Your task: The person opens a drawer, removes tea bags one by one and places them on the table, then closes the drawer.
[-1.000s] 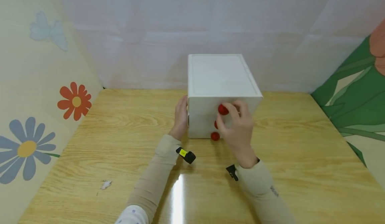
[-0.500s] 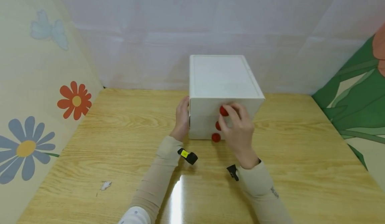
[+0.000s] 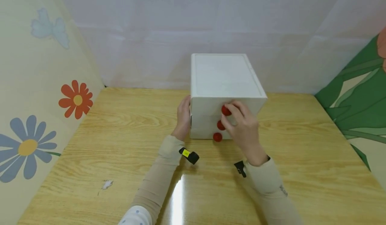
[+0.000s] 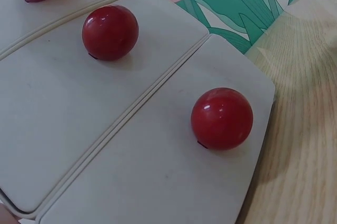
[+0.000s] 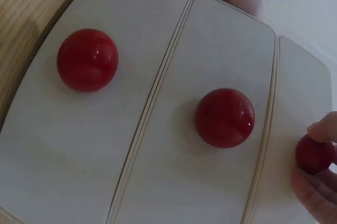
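A white three-drawer cabinet (image 3: pixel 208 117) stands on the table, with a round red knob on each drawer front. My right hand (image 3: pixel 243 126) pinches the top knob (image 3: pixel 226 110) between thumb and fingers; the right wrist view shows that knob (image 5: pixel 314 154) in the grip. Below it are the middle knob (image 3: pixel 221 125) and the bottom knob (image 3: pixel 217 137), both untouched. Flat against the cabinet's left side rests my left hand (image 3: pixel 183 119), its fingertips partly hidden. All the drawer fronts look closed in both wrist views.
The wood-grain table (image 3: pixel 135 124) spreads around the cabinet, with a chipped white patch (image 3: pixel 107 184) at front left. Behind hangs a pale cloth (image 3: pixel 150 34). Flower-painted panels (image 3: pixel 18 67) border the sides. A small black device sits on each wrist.
My right wrist has swung slightly to the right while the fingers stay on the top knob. The left hand keeps its place on the cabinet's side, and the view has shifted a little.
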### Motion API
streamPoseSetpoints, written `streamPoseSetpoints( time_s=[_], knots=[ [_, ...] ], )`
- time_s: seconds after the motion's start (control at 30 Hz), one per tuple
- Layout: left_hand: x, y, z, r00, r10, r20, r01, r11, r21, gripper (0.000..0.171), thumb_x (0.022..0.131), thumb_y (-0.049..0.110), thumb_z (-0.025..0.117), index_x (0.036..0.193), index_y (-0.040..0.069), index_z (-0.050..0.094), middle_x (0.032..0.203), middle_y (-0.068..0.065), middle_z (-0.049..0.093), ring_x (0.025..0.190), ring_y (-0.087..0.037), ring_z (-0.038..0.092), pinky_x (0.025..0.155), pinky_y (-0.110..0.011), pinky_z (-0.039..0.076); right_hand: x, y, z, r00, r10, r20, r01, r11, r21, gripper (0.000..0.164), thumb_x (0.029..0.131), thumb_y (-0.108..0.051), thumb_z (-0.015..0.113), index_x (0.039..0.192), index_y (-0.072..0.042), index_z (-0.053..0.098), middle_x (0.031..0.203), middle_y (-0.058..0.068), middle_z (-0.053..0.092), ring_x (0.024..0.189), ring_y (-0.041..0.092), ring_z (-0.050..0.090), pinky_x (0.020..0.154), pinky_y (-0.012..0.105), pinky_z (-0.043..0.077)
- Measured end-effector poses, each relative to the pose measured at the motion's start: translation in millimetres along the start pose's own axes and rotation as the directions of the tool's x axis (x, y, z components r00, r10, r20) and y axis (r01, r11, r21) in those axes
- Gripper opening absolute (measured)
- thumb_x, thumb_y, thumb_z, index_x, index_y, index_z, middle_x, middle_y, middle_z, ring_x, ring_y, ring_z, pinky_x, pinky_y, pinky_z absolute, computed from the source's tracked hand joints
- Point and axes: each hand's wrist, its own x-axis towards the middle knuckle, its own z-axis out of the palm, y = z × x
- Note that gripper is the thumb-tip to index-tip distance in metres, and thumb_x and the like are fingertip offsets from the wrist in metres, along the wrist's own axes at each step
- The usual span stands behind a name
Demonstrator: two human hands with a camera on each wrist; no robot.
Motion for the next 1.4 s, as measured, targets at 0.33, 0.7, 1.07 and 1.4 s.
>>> streamPoseSetpoints(
  time_s=[0.33, 0.7, 1.07, 1.4],
  knots=[
    [-0.5, 1.1, -0.3, 1.0, 0.011, -0.001, -0.011, 1.0, 0.009, 0.037, 0.097, 0.032, 0.038, 0.113, 0.008, 0.06, 0.112, -0.005, 0.058, 0.103, -0.017, 0.051, 0.088, -0.035, 0.041, 8, 6, -7, 0.989, -0.099, 0.114, 0.104, 0.994, -0.034, 0.024, 0.067, 0.003, 0.069, 0.088, 0.009, 0.059, 0.085, 0.022, 0.057, 0.067, 0.032, 0.057, 0.057, 0.039, 0.05],
    [1.0, 1.3, -1.4, 1.0, 0.019, 0.008, -0.019, 1.0, 0.008, 0.037, 0.096, 0.032, 0.039, 0.115, 0.008, 0.06, 0.114, -0.005, 0.058, 0.104, -0.017, 0.051, 0.089, -0.034, 0.041, 2, -1, -4, 0.993, -0.103, 0.058, 0.108, 0.99, -0.086, 0.022, 0.07, 0.003, 0.065, 0.091, 0.007, 0.059, 0.087, 0.022, 0.057, 0.071, 0.034, 0.056, 0.062, 0.043, 0.049],
    [-3.1, -1.7, 0.2, 1.0, -0.006, -0.009, 0.007, 1.0, 0.026, 0.039, 0.095, 0.03, 0.04, 0.121, 0.005, 0.055, 0.12, -0.009, 0.056, 0.111, -0.02, 0.049, 0.094, -0.035, 0.038, -8, -2, -2, 0.99, -0.129, -0.064, 0.128, 0.991, -0.025, 0.017, 0.076, -0.002, 0.063, 0.091, 0.007, 0.063, 0.09, 0.021, 0.059, 0.078, 0.033, 0.058, 0.065, 0.042, 0.049],
    [-4.9, 2.5, -4.5, 0.999, -0.034, 0.017, 0.034, 0.999, 0.008, 0.042, 0.096, 0.035, 0.038, 0.124, 0.009, 0.053, 0.124, -0.006, 0.054, 0.113, -0.019, 0.047, 0.095, -0.035, 0.038, -11, -5, -4, 0.988, -0.127, -0.085, 0.125, 0.992, -0.035, 0.018, 0.083, -0.01, 0.06, 0.092, 0.006, 0.064, 0.092, 0.019, 0.06, 0.08, 0.032, 0.059, 0.064, 0.042, 0.049]
  ],
)
